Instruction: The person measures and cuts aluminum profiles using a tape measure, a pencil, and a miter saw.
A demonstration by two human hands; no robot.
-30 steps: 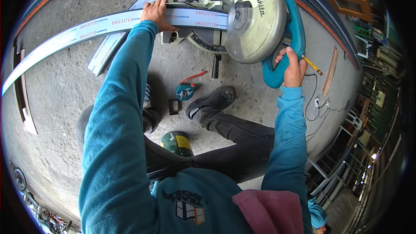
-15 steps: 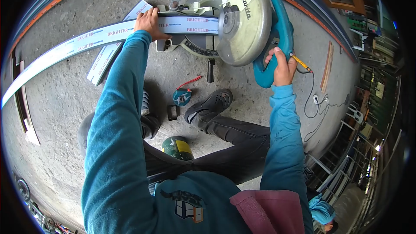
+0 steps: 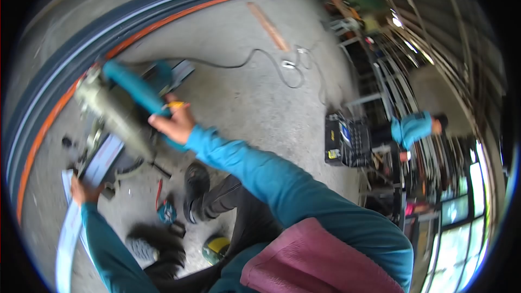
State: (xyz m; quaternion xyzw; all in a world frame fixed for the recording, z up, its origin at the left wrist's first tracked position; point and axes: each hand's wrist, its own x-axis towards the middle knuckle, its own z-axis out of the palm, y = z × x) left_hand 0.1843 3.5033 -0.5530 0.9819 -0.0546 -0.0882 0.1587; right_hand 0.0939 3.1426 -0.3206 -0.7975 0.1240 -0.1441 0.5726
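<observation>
At the left, my left hand (image 3: 84, 190) rests on the white-filmed aluminium profile (image 3: 104, 160), pressing it near the saw's base. My right hand (image 3: 176, 123) is closed round the teal handle of the miter saw (image 3: 111, 111), with a yellow marker (image 3: 177, 104) by the fingers. The profile runs under the saw head and curves down to the lower left. A second filmed piece (image 3: 68, 182) lies beneath it. The saw head is blurred, and the blade cannot be made out.
Long dark profiles (image 3: 59, 49) lie behind the saw. A power cord (image 3: 217, 66) crosses the floor. A teal tape tool (image 3: 166, 212) and green can (image 3: 216, 248) are near my feet. An open black case (image 3: 347, 140) and another person (image 3: 415, 129) are at the right.
The view has swung to the right, so the saw and both hands now appear further left. The case and more of the other person have come into view. Both hands keep their places.
</observation>
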